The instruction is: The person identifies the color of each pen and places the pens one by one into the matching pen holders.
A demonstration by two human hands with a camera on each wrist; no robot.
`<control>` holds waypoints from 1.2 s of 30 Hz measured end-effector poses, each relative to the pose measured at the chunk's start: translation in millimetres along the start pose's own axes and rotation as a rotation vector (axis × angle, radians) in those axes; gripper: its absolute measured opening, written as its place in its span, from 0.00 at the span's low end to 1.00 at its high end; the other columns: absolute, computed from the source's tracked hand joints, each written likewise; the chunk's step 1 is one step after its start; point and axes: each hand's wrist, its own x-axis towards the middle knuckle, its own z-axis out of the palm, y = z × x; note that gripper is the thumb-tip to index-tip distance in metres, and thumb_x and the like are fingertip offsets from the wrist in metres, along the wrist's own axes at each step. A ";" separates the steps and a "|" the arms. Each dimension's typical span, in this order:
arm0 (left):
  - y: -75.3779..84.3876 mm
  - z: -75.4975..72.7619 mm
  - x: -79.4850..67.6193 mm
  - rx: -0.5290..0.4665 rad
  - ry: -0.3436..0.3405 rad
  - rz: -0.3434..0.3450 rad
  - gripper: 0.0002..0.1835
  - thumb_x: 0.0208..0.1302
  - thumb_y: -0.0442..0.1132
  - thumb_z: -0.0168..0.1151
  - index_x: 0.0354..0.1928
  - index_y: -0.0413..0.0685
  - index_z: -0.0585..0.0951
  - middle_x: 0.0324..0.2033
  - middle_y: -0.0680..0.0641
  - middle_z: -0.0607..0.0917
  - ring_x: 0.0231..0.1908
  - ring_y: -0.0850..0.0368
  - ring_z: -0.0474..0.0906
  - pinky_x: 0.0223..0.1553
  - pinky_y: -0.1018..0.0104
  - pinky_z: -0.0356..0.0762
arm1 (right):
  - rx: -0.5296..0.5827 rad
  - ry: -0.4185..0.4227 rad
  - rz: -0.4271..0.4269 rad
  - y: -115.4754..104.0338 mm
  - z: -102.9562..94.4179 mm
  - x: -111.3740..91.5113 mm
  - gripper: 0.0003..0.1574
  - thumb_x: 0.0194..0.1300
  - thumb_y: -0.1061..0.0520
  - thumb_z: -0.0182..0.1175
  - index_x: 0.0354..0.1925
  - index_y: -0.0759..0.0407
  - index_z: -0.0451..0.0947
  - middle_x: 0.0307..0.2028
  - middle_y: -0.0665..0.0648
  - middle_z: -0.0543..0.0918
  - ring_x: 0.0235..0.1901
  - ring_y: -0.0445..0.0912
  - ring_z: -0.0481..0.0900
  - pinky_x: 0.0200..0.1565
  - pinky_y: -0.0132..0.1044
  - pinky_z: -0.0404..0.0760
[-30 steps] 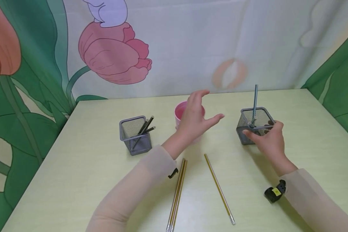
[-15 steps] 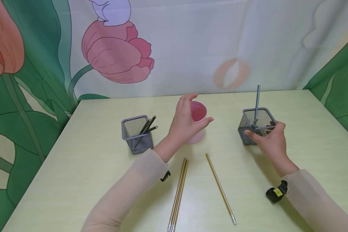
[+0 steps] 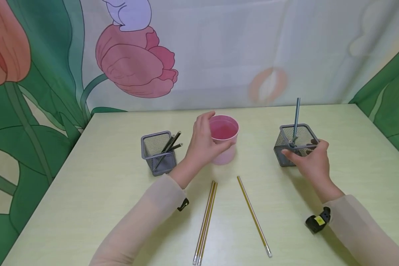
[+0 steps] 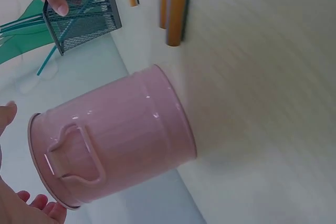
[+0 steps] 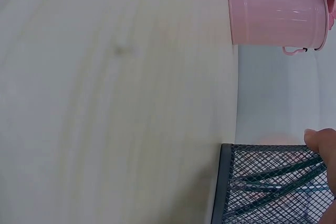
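Note:
My left hand (image 3: 203,142) is at the left and near side of a pink pail (image 3: 224,155), its thumb spread away from the fingers near the rim. In the left wrist view the pail (image 4: 121,135) stands upright on the table with a small side handle; the thumb is apart from it and fingertips are right at the rim. My right hand (image 3: 310,160) grips the upper part of a grey mesh pen holder (image 3: 282,157), thumb on the near side and fingers at the right side. A blue pencil (image 3: 297,116) sticks up from that holder, among darker sticks.
A second mesh pen holder (image 3: 161,164) with several dark pencils (image 3: 173,142) stands at the left. A small bundle of gold pencils (image 3: 206,221) and a single gold pencil (image 3: 254,216) lie in front of the pail. A printed curtain (image 3: 219,55) hangs behind the table.
My left hand has moved left and down from over the pail to its left side, uncovering the rim. The right hand has stayed on the mesh pen holder.

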 end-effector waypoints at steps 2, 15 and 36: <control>-2.4 -1.8 -1.3 -0.002 0.008 -0.008 0.49 0.44 0.44 0.77 0.65 0.38 0.60 0.61 0.40 0.66 0.61 0.47 0.62 0.60 0.53 0.71 | 0.001 0.000 0.000 -0.6 -0.8 0.0 0.65 0.54 0.37 0.66 0.69 0.64 0.37 0.64 0.76 0.61 0.62 0.65 0.64 0.59 0.58 0.67; -28.0 -1.5 -2.7 -0.065 -0.039 -0.169 0.58 0.42 0.48 0.78 0.71 0.40 0.52 0.67 0.39 0.59 0.67 0.46 0.56 0.66 0.49 0.62 | 0.002 0.018 -0.003 -4.3 -3.2 0.2 0.64 0.54 0.37 0.66 0.69 0.64 0.38 0.64 0.76 0.61 0.61 0.65 0.64 0.59 0.57 0.68; -51.4 7.3 6.1 -0.289 -0.234 -0.174 0.54 0.41 0.39 0.79 0.68 0.38 0.55 0.61 0.39 0.69 0.62 0.47 0.66 0.67 0.53 0.62 | 0.018 0.008 0.004 -0.9 -0.7 -8.9 0.65 0.54 0.37 0.67 0.69 0.65 0.37 0.63 0.77 0.62 0.61 0.66 0.64 0.58 0.57 0.68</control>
